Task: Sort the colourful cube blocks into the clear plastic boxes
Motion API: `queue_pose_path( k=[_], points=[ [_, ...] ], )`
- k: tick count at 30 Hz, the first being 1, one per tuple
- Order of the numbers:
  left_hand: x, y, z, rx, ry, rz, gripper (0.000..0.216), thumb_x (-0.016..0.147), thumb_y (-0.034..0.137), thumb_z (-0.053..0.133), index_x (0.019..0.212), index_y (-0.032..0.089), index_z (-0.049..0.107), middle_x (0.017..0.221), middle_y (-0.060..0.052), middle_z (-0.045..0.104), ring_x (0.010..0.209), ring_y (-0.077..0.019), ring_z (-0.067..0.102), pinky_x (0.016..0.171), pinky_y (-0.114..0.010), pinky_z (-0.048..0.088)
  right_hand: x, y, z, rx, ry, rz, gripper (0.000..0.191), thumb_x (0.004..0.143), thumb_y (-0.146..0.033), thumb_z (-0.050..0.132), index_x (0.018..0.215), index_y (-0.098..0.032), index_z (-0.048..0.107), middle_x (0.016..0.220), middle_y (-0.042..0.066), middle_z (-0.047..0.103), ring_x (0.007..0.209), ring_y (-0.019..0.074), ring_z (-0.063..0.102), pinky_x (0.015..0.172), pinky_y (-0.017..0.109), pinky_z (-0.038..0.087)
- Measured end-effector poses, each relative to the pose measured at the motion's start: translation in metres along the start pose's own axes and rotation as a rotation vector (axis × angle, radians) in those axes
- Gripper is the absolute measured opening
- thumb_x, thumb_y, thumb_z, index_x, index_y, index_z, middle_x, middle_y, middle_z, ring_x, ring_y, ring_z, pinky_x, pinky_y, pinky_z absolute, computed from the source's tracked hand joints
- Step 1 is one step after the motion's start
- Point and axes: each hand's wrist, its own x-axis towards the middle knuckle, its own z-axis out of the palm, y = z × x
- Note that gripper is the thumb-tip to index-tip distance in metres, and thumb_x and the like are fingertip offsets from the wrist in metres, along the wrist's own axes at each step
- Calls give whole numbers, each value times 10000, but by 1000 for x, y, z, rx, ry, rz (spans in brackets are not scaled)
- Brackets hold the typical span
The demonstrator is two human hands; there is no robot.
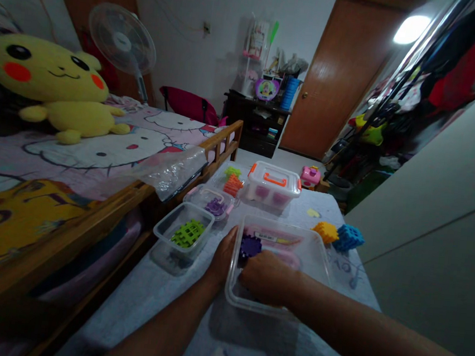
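Observation:
A clear plastic box (pixel 318 253) lies on the table (pixel 158 299) in front of me. My left hand (pixel 222 256) presses against its left wall from outside. My right hand (pixel 268 276) reaches down inside the box, fingers curled over something I cannot make out. A purple interlocking block (pixel 250 245) sits in the box just beyond my right hand, beside pink pieces (pixel 284 240). To the left stands a smaller clear tub holding a green grid block (pixel 189 233).
Further back are a tub with purple blocks (pixel 213 204), orange (pixel 233 185) and green blocks (pixel 232 171), and a lidded box with orange handle (pixel 273 184). Yellow (pixel 325 231) and blue blocks (pixel 348 237) lie at right. A bed with wooden rail (pixel 135 193) borders the left.

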Motion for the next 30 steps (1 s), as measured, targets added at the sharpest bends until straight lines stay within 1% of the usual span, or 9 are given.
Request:
queue_pose_path(
  k=[2, 7, 10, 14, 16, 19, 23, 27, 30],
  points=[
    [0, -1, 0, -6, 1, -6, 214, 850, 307, 489, 957, 187, 631, 989, -99, 705, 1039, -285, 608, 904, -348, 465, -1, 0, 1, -2, 21, 1, 218, 885, -136, 545, 852, -139, 760, 778, 137, 764, 746, 253, 741, 627, 314, 537],
    [0, 0, 0, 7, 17, 3, 214, 856, 340, 483, 908, 196, 633, 946, -90, 712, 998, -270, 623, 895, -336, 474, -2, 0, 0, -4, -3, -8, 215, 876, -116, 542, 867, -127, 756, 820, 141, 767, 755, 255, 741, 608, 309, 533],
    [1, -2, 0, 23, 21, 19, 242, 853, 363, 488, 926, 191, 641, 927, -80, 711, 1013, -264, 625, 908, -334, 472, -1, 1, 1, 3, 17, -15, 222, 877, -118, 537, 875, -127, 759, 826, 146, 767, 758, 245, 741, 613, 300, 533],
    [2, -8, -1, -6, 5, -3, 272, 864, 379, 483, 971, 177, 630, 942, -71, 710, 979, -246, 636, 921, -358, 472, -2, 2, 3, -9, -44, 2, 244, 893, -137, 526, 876, -127, 769, 794, 152, 766, 751, 240, 743, 605, 285, 533],
    [2, -10, -1, -20, 0, -16, 281, 870, 386, 486, 981, 169, 625, 950, -75, 710, 973, -245, 635, 920, -364, 472, -3, 2, 5, -6, -70, 5, 262, 905, -149, 509, 895, -132, 770, 830, 145, 770, 768, 248, 743, 604, 292, 537],
    [2, -9, -1, -23, 8, -10, 284, 875, 388, 498, 995, 166, 628, 983, -83, 711, 1008, -248, 620, 947, -361, 451, -2, 3, 8, 13, -74, -4, 274, 909, -153, 494, 915, -130, 767, 893, 135, 772, 795, 257, 741, 622, 305, 542],
    [1, -6, -1, -41, -4, -19, 287, 893, 405, 490, 968, 169, 635, 973, -81, 712, 966, -243, 624, 940, -361, 445, -1, 3, 9, 27, -97, 1, 275, 905, -152, 492, 945, -131, 763, 925, 136, 772, 825, 253, 739, 653, 309, 543],
    [2, -9, 0, -67, -32, -38, 337, 907, 441, 470, 1010, 163, 630, 952, -77, 705, 925, -240, 628, 885, -363, 469, -4, 3, 3, 28, -148, 22, 252, 888, -149, 520, 914, -147, 771, 883, 137, 775, 805, 231, 741, 659, 294, 543],
    [2, -11, 0, -51, -26, -30, 360, 892, 467, 488, 991, 153, 632, 932, -70, 697, 917, -238, 621, 879, -367, 471, -6, 3, 0, 46, -146, 49, 232, 871, -152, 544, 862, -149, 775, 843, 144, 774, 770, 226, 743, 644, 287, 540]
  ],
)
